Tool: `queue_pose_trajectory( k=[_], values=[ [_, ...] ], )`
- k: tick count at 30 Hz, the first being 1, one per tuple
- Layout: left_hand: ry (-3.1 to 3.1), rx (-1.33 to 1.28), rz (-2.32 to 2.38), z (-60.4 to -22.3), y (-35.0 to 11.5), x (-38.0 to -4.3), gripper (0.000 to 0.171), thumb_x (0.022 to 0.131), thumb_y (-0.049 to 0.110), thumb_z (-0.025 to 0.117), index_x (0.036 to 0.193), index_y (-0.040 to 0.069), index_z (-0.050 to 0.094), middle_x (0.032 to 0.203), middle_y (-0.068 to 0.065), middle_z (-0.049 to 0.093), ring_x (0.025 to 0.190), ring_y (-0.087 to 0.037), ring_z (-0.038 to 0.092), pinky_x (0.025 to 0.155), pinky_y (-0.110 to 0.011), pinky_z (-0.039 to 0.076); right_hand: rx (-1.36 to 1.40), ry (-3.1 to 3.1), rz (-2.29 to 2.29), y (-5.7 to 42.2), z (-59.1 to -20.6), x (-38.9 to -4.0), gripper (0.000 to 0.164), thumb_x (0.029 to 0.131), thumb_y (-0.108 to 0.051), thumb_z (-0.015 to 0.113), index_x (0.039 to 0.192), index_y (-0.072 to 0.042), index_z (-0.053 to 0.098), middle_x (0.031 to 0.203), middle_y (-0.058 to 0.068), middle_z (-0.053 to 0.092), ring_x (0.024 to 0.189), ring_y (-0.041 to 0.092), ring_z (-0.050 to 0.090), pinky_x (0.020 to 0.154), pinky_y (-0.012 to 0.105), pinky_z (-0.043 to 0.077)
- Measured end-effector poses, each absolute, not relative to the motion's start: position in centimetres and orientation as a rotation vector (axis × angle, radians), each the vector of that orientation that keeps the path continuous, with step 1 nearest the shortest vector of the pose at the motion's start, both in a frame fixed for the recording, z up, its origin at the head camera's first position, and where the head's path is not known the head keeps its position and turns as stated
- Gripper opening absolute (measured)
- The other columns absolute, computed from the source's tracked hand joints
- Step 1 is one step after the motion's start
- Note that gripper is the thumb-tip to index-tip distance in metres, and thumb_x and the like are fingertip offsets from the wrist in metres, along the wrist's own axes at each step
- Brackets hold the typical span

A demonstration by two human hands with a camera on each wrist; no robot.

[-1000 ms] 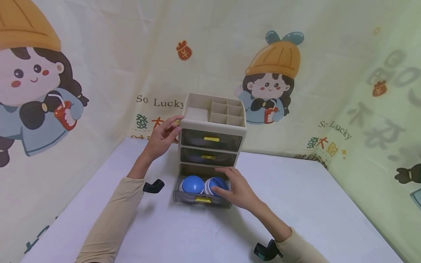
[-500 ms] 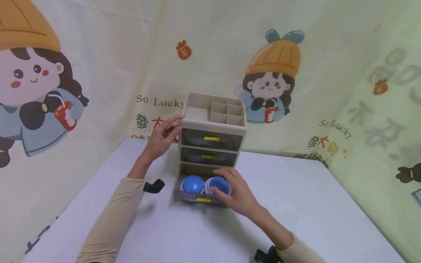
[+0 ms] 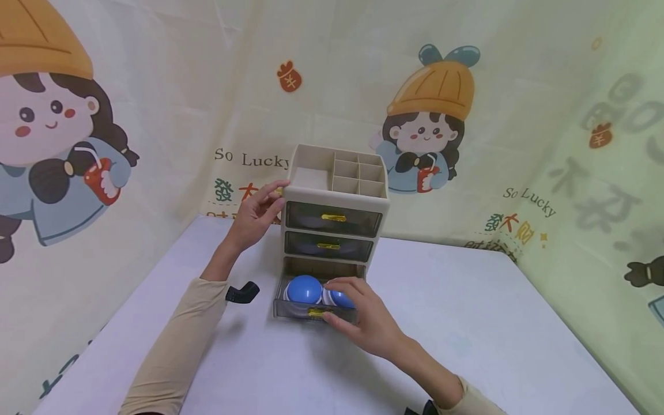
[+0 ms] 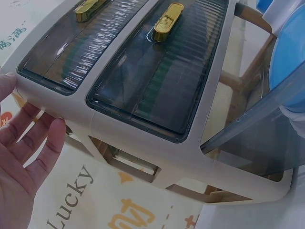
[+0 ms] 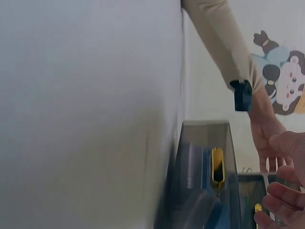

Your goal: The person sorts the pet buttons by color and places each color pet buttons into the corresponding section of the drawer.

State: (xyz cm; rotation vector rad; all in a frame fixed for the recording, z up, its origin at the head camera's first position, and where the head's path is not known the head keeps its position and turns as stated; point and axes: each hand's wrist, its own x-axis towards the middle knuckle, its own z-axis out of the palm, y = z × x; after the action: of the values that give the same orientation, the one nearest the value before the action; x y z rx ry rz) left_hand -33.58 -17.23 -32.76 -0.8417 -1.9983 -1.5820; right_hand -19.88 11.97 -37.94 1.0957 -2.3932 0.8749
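A beige desktop drawer cabinet (image 3: 337,196) stands upright, its smoky bottom drawer (image 3: 293,311) pulled out. Inside that drawer sit two round white things with blue domed tops: the left one (image 3: 304,289) is in plain sight, the right one (image 3: 339,298) partly behind my fingers. My left hand (image 3: 254,218) rests against the cabinet's upper left side, and the left wrist view shows its fingers (image 4: 56,138) relaxed along the edge. Over the drawer's right part hovers my right hand (image 3: 368,317), loosely spread and holding nothing, its thumb tip near the gold handle (image 3: 316,312).
Two upper drawers, the top one (image 3: 306,219) and the middle one (image 3: 301,245), are closed. An open divided tray (image 3: 313,167) forms the cabinet's top. The cabinet stands on a white table (image 3: 441,300) before a printed cloth backdrop (image 3: 332,69).
My right hand has drawn back from the right blue-topped thing, toward me and slightly left, its thumb now near the drawer handle. My left hand stays in place.
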Motion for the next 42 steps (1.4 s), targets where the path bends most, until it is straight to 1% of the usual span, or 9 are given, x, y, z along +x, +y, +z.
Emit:
queue_pose_trajectory(
  k=[3,14,17,23,26,29,35,39,42],
  values=[
    [-1.999,-0.842,-1.576,-32.7,-17.3,-33.6,0.044,0.104,0.010,0.059,0.147,0.018,0.055,0.111,-0.018,0.069,0.090,-0.015,0.068,0.075,-0.030,0.060,1.122,-2.396,0.887,11.8,-38.1,-19.6,0.047,0.090,-0.025,0.081,0.132,-0.014,0.063,0.131,-0.006,0.060,0.127,0.013,0.055,0.102,0.035,0.052],
    [-1.990,-0.855,-1.574,-32.7,-17.2,-33.7,0.044,0.103,0.010,0.060,0.147,0.019,0.055,0.111,-0.017,0.069,0.093,-0.014,0.070,0.075,-0.028,0.060,1.240,-2.372,0.862,11.7,-39.5,-18.7,0.044,0.092,-0.026,0.079,0.131,-0.012,0.065,0.129,-0.005,0.062,0.122,0.011,0.058,0.100,0.032,0.053],
    [-1.983,-0.849,-1.581,-32.9,-17.2,-33.7,0.044,0.103,0.010,0.060,0.146,0.018,0.056,0.112,-0.017,0.069,0.094,-0.015,0.070,0.075,-0.028,0.060,1.303,-2.337,0.853,11.7,-39.9,-18.6,0.042,0.093,-0.026,0.077,0.131,-0.011,0.064,0.128,-0.003,0.064,0.121,0.012,0.060,0.099,0.032,0.054],
    [-1.979,-0.842,-1.579,-33.0,-17.3,-33.6,0.043,0.103,0.012,0.061,0.146,0.018,0.056,0.111,-0.017,0.069,0.092,-0.016,0.070,0.075,-0.028,0.060,1.369,-2.422,1.013,11.8,-40.7,-18.3,0.042,0.095,-0.025,0.076,0.132,-0.010,0.063,0.123,0.003,0.068,0.111,0.019,0.063,0.087,0.028,0.057],
    [-1.979,-0.842,-1.577,-32.9,-17.2,-33.6,0.043,0.103,0.012,0.061,0.146,0.018,0.056,0.111,-0.016,0.069,0.093,-0.016,0.070,0.075,-0.029,0.060,1.398,-2.457,1.150,11.8,-41.1,-18.3,0.041,0.096,-0.022,0.075,0.131,-0.006,0.063,0.121,0.008,0.069,0.108,0.025,0.065,0.083,0.028,0.059],
    [-1.979,-0.840,-1.583,-33.0,-17.2,-33.7,0.043,0.103,0.011,0.061,0.146,0.017,0.056,0.111,-0.016,0.069,0.094,-0.016,0.070,0.076,-0.029,0.060,1.400,-2.520,1.349,11.8,-41.5,-18.4,0.037,0.097,-0.019,0.072,0.128,-0.002,0.063,0.118,0.012,0.070,0.105,0.023,0.068,0.083,0.029,0.059],
    [-1.987,-0.840,-1.584,-33.0,-17.3,-33.7,0.044,0.103,0.010,0.060,0.146,0.017,0.056,0.111,-0.017,0.069,0.092,-0.018,0.069,0.076,-0.030,0.060,1.173,-2.753,1.835,11.5,-42.0,-18.3,0.033,0.101,-0.021,0.067,0.126,0.000,0.065,0.111,0.013,0.072,0.099,0.011,0.068,0.083,0.027,0.058],
    [-1.988,-0.847,-1.578,-32.9,-17.3,-33.7,0.044,0.103,0.008,0.060,0.146,0.017,0.056,0.110,-0.018,0.069,0.089,-0.019,0.068,0.074,-0.034,0.060,0.931,-2.804,2.227,11.2,-42.1,-18.4,0.033,0.103,-0.020,0.062,0.127,0.004,0.064,0.111,0.016,0.073,0.095,0.016,0.070,0.080,0.027,0.060],
    [-1.983,-0.854,-1.579,-32.8,-17.2,-33.8,0.044,0.103,0.008,0.060,0.146,0.017,0.056,0.109,-0.018,0.069,0.088,-0.019,0.068,0.074,-0.035,0.061,0.719,-2.778,2.483,11.2,-42.0,-18.5,0.039,0.106,-0.026,0.058,0.129,0.005,0.063,0.112,0.015,0.074,0.094,0.016,0.070,0.082,0.028,0.060]
  ],
)
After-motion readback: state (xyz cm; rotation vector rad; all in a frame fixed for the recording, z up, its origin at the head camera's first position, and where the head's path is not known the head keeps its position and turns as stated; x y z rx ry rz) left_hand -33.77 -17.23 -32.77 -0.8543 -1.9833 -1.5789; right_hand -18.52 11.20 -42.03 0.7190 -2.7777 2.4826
